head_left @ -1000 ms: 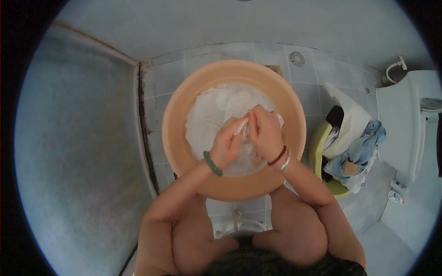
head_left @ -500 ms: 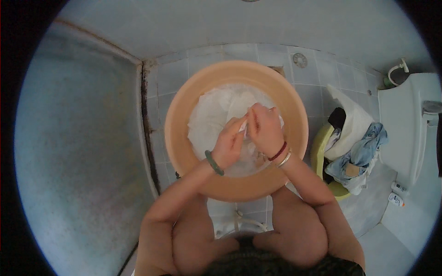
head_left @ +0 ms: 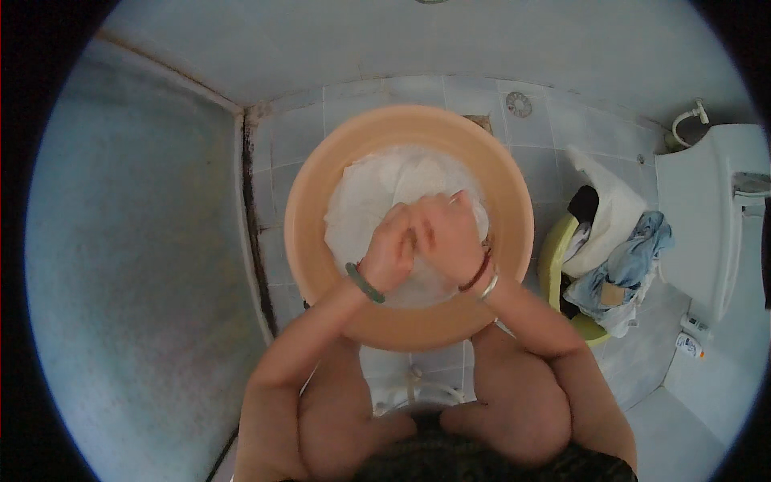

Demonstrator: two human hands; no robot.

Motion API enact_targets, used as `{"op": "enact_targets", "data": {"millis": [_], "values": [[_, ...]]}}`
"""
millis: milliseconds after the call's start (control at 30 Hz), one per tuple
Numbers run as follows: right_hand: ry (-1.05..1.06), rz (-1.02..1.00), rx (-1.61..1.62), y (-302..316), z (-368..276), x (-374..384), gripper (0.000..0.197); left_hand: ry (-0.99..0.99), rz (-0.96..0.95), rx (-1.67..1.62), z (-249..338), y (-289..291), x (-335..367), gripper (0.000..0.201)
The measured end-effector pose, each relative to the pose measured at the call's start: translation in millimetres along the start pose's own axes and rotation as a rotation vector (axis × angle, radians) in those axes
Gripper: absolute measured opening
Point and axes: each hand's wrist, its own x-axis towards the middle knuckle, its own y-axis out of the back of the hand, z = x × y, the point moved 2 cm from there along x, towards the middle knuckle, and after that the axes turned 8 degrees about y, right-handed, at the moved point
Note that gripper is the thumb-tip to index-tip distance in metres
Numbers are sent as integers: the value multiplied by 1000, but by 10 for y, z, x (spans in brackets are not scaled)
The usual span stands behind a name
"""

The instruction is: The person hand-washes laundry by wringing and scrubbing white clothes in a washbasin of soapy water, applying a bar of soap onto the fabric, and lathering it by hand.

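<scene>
A wide orange plastic basin [head_left: 303,217] stands between my knees on the tiled floor. Soaking in its cloudy water is a white cloth [head_left: 361,189], spread over much of the bottom. My left hand [head_left: 389,251], with a green bangle at its wrist, is closed and pressed against my right hand. Fingers of my right hand [head_left: 450,234] are curled over too, and that wrist carries a dark red bracelet and a pale bangle. Both fists grip a bunched part of the white cloth, mostly hidden by the fingers.
On the right, a yellow-green tub [head_left: 552,257] overflows with laundry, including blue denim [head_left: 622,269] and a pale cloth [head_left: 606,209]. A white fixture [head_left: 699,217] and small bottles [head_left: 689,345] are beyond it. A frosted panel [head_left: 144,241] borders the left. A floor drain [head_left: 519,104] lies behind the basin.
Both hands have shifted slightly, the right one turning over and moving left against the left hand. The bit of white cloth that showed between them is now covered.
</scene>
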Motion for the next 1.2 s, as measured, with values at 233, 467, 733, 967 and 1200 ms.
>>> {"op": "enact_targets", "data": {"millis": [233,467,733,967,1200], "values": [[104,22,95,-25,-211,-24,4,73,69,-29,-102,6,-83,31],[-113,-65,66,69,-94,-70,7,39,36,-27,138,59,48,39],[112,41,-21,14,-267,-7,3,-2,128,-82,131,-12,35,39],[-576,36,536,208,271,-29,17,37,114,-78,262,123,91,31],[-566,-44,1123,522,314,169,9,447,142,-730,-22,299,-29,23]]}}
